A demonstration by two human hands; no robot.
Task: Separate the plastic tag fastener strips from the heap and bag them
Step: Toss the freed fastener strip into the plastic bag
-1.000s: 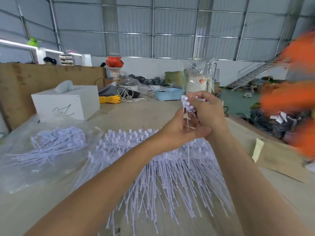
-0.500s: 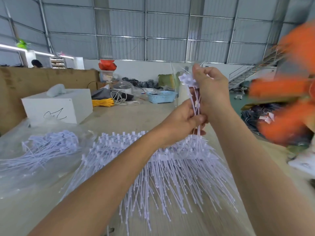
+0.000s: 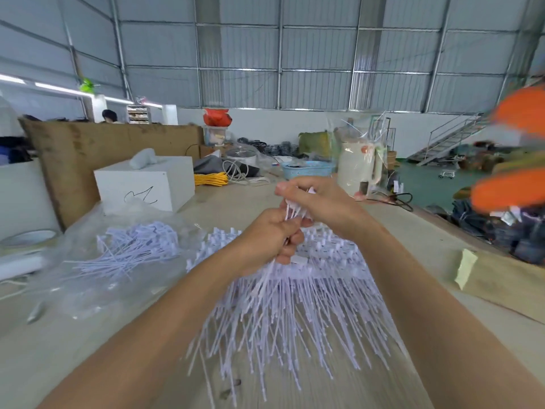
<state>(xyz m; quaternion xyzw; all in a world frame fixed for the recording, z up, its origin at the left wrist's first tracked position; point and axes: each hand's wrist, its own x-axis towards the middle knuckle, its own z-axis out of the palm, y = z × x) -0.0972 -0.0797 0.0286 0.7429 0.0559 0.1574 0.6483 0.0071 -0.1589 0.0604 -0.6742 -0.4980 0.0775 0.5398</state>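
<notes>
A small bundle of white plastic tag fastener strips is held above the middle of the table, its long axis running steeply from the blocky heads at the top, away from the person, down to thin tails that trail toward the near edge. The right hand is curled over the heads, fingers and thumb pinching them, wrist bent and forearm reaching in from the near right corner. The left hand is clenched round the same bundle lower down, just below and touching the right, its forearm coming in from the near left corner. Beneath both hands the heap of fastener strips lies on the table, heads in rows toward the far edge, stiff needle-thin tails fanning out toward the near edge. Toward the left edge a crinkled clear plastic bag lies flat with loose strips inside it, pointing mostly sideways in a tangle. Behind it, toward the far left corner, stands a smooth white box with a black scrawl, and a pale blue plastic basket sits near the far edge.
</notes>
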